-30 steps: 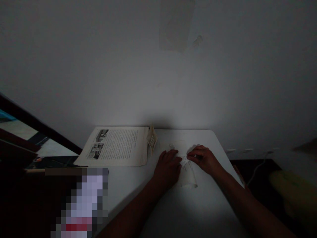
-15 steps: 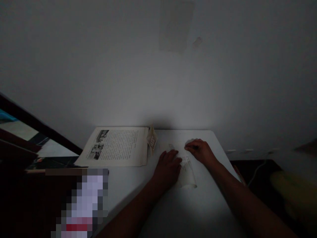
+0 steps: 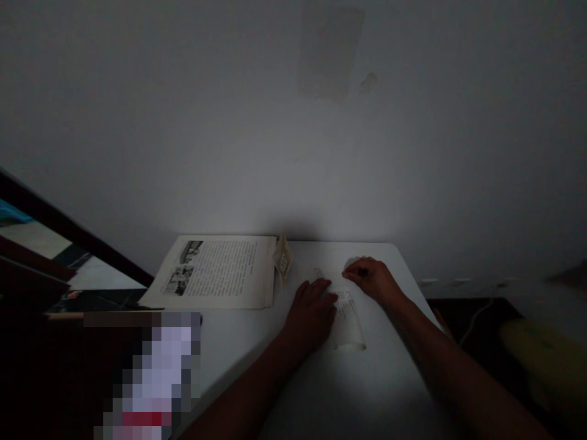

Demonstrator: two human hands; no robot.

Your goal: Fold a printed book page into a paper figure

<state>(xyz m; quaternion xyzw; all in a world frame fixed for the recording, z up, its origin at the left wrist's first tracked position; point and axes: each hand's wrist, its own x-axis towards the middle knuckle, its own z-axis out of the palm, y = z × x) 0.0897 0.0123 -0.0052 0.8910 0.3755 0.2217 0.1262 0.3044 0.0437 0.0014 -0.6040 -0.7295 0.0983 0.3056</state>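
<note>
A partly folded printed paper (image 3: 348,327) lies on the white table, its near edge curled. My left hand (image 3: 312,308) rests on the paper's left part with its fingers spread, pressing it flat. At the paper's upper right, my right hand (image 3: 367,278) is closed in a pinch, thumb and forefinger together near a corner; what lies between them is too small to make out. Beyond my left hand stands a small folded paper piece (image 3: 283,260) with print on it.
A stack of printed sheets (image 3: 220,272) with pictures lies at the table's (image 3: 293,391) back left. A wall (image 3: 229,134) rises behind the table. A dark slanted bar (image 3: 77,229) is at the left, and a yellowish thing (image 3: 545,354) sits low at the right.
The view has shifted very slightly. Both hands hold nearly the same places and poses on the paper.
</note>
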